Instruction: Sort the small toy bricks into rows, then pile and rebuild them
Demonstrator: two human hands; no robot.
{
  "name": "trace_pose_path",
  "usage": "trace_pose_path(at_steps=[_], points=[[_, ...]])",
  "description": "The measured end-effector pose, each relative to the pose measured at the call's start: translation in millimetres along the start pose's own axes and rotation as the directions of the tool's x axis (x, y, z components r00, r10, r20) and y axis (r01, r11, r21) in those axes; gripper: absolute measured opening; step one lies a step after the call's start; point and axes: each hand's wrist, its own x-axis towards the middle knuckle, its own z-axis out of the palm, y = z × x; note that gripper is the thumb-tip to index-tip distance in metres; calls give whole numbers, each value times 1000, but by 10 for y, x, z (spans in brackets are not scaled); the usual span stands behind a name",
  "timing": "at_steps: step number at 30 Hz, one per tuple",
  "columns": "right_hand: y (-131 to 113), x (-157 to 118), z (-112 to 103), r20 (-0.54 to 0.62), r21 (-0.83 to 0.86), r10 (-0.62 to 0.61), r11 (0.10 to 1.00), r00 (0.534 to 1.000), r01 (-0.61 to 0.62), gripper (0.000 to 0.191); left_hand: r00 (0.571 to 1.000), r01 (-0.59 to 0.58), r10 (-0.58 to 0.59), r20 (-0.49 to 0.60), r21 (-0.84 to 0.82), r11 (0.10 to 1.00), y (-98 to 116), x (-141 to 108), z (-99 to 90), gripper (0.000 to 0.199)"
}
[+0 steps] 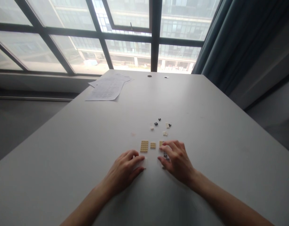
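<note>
Near the front of the table, my left hand (128, 164) rests with curved fingers. A pale, translucent flat piece (142, 162) shows between its thumb and forefinger, mostly covered by the hand. My right hand (178, 156) lies lower right of the middle, thumb and fingers apart. Its fingertips reach a tan studded plate (161, 143), and small grey bricks (165, 155) show below them. Between the hands and a little farther off lie a larger tan building-block plate (144, 146) and a small tan plate (153, 145). The fingers partly hide the pieces under my right hand.
Beyond the hands lie small black pieces (156, 124), cream bricks (165, 133) and a pale pink piece (133, 134). Printed sheets (107, 89) spread at the far left of the white table (193, 103). Windows and a dark curtain (219, 47) stand behind.
</note>
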Motion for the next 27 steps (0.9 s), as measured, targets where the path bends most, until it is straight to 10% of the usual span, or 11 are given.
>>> trace_pose_path(at_steps=[10,17,27], points=[[545,-126,-104,-134,-1,203,979,970,-205,13,973,198,-205,-103,-75,977,84,591,-285,33],[506,-119,-60,-131,76,198,979,971,-189,11,941,325,-323,-103,0,946,-183,1343,-46,28],[510,-81,-67,-127,127,224,970,966,-208,9,966,227,-232,-111,-50,973,-153,1377,49,22]])
